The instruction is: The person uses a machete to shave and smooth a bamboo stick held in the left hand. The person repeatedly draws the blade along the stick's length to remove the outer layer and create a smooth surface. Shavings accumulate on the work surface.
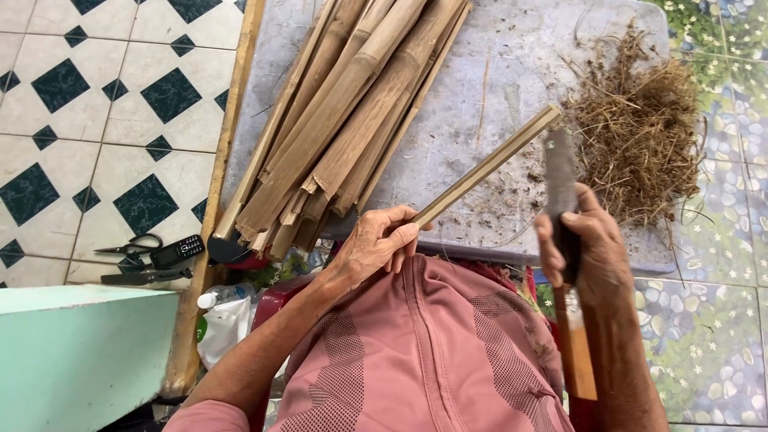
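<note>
Gripping one bamboo strip [486, 165] in closed left-hand [374, 244] fingers over the tabletop [496, 64], right hand [582, 240] clenching a knife [560, 180], with shavings [636, 128] piled, many bamboo slats [344, 120] seemingly unworked.

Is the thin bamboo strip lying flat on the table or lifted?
Lifted: the left hand grips the bamboo strip by its near end, slanting it above the grey table.

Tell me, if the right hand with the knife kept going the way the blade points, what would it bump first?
Probably the far end of the bamboo strip that the left hand holds. The blade of the knife in the right hand already sits beside its tip, though depth is unclear.
</note>
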